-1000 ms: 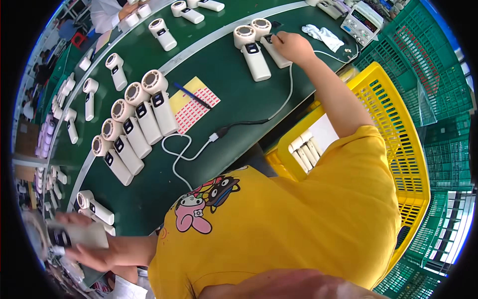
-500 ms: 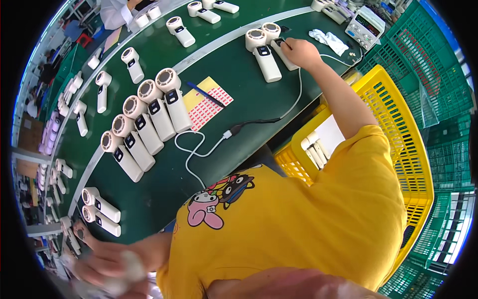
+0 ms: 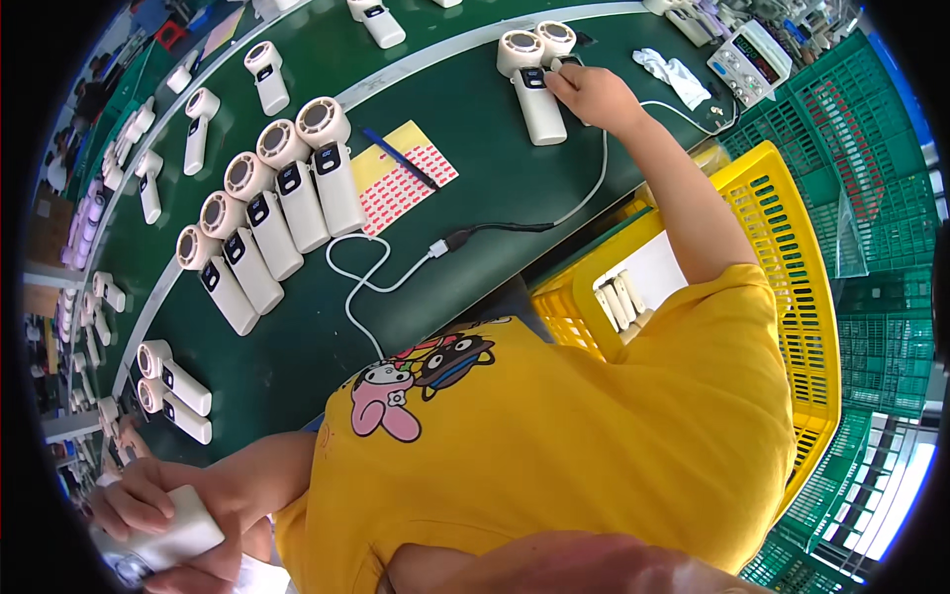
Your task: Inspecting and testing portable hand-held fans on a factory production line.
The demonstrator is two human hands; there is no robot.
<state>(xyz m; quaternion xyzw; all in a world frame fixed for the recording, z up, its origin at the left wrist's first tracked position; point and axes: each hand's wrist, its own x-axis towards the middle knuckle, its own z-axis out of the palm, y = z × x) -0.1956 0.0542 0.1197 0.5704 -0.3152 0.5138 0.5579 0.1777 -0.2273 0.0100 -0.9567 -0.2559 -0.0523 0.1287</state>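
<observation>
At the lower left my left hand [image 3: 148, 490] is closed around the body of a white handheld fan [image 3: 188, 530], fingers over it and thumb below. Toward the far right of the bench my right hand [image 3: 602, 97] is closed, with its fingertips on the upper body of another handheld fan [image 3: 556, 38]; most of that handle is hidden behind the hand. A second fan [image 3: 540, 111] lies right beside it, on its left. A white cable with a black section [image 3: 495, 231] runs from near the right hand across the bench.
Several fans [image 3: 265, 233] lie in a slanting row on the green bench [image 3: 297, 346]. A pair of fans [image 3: 188, 406] lies nearer. Past the row are a label sheet [image 3: 411, 188] and blue pen [image 3: 396, 156]. A power supply [image 3: 750, 61], yellow basket [image 3: 792, 257] and green crates stand right.
My left hand has turned, so the fan in it shows more clearly. My right hand stays at the same fan. The view has shifted, and the bench things sit higher and further left.
</observation>
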